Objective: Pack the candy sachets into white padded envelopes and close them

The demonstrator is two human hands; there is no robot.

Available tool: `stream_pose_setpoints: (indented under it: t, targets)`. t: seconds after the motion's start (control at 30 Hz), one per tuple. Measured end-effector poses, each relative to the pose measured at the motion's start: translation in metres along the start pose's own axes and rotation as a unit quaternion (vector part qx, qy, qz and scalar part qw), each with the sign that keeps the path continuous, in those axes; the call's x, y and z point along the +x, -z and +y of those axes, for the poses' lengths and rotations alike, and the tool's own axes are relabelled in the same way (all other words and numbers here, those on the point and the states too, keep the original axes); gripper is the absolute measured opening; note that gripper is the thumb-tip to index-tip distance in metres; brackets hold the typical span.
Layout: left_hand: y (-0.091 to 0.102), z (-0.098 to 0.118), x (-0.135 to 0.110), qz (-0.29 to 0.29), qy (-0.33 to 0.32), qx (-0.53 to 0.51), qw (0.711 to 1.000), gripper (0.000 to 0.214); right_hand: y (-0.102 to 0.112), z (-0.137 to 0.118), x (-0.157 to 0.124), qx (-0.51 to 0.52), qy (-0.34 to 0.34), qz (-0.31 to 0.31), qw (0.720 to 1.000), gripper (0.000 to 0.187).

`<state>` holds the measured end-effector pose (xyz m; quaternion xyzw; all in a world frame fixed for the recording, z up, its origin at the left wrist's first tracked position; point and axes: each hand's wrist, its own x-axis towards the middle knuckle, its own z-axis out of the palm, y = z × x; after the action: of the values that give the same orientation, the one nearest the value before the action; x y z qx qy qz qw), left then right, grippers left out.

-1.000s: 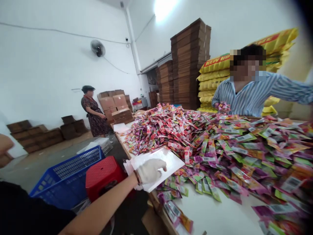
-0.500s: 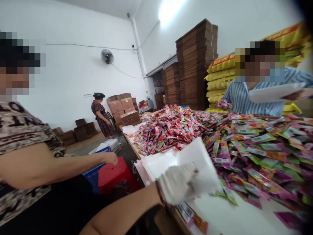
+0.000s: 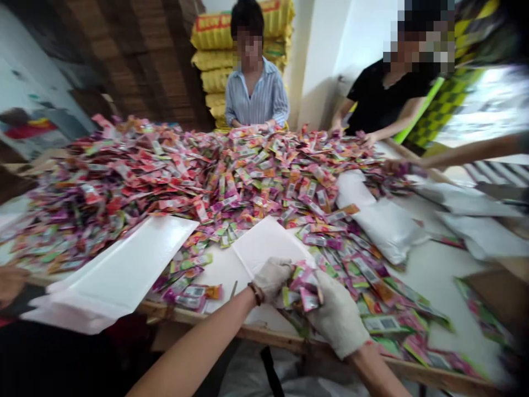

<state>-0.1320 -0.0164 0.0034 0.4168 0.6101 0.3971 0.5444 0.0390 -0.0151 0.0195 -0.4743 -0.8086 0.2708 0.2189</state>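
My left hand [image 3: 273,280], in a pale work glove, is closed at the near edge of a white plastic bag [image 3: 270,242] that lies flat over the table. Close beside it, my gloved right hand [image 3: 341,311] grips a small bunch of colourful snack sachets [image 3: 305,286]. The sachets touch or nearly touch the left fingers, and some fingertips are hidden behind them. Beyond both hands spreads a broad heap of the same pink, green and purple sachets [image 3: 256,176].
A stack of white bags [image 3: 119,270] lies at the table's left edge. Filled white bags [image 3: 388,229] rest on the right. A person in a striped shirt [image 3: 256,96] and one in black [image 3: 384,105] stand across the table; other people's arms reach in from both sides.
My view has swung right and down to the table. My left hand has brought a white bag away from the stack. My right hand has come into view with sachets.
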Motion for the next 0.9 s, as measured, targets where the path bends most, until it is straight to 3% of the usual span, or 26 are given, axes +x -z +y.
stream_pose_setpoints:
  t: [0.1,0.23,0.3,0.47,0.6,0.7,0.8,0.9]
  targets:
    - [0.008,0.0,-0.005,0.034,-0.053,0.021,0.998,0.03,-0.005,-0.01,0.02,-0.115,0.003,-0.052,0.992,0.036]
    - [0.013,0.005,-0.012,0.065,-0.12,0.071,0.988,0.028,0.002,-0.015,0.048,-0.126,-0.076,-0.152,0.977,0.03]
    - [0.015,0.009,-0.008,0.063,-0.106,0.051,0.991,0.027,0.004,-0.021,0.05,-0.138,-0.067,-0.169,0.974,0.032]
    - [0.019,0.014,0.01,-0.006,0.013,-0.065,0.998,0.03,-0.001,-0.04,0.033,-0.229,0.1,-0.167,0.954,0.056]
    - [0.026,0.008,0.008,-0.018,-0.01,-0.071,0.997,0.023,-0.001,-0.034,0.042,-0.169,-0.007,-0.174,0.97,0.041]
    - [0.03,0.013,0.003,0.006,-0.027,-0.051,0.998,0.019,0.002,-0.032,0.057,-0.154,-0.072,-0.215,0.962,0.039]
    - [0.024,0.026,0.001,0.052,-0.015,-0.053,0.997,0.017,0.003,-0.044,0.064,-0.187,-0.064,-0.219,0.955,0.047]
    - [0.014,0.033,0.001,0.13,-0.075,0.106,0.983,0.02,0.0,-0.054,0.065,-0.219,-0.036,-0.203,0.954,0.055]
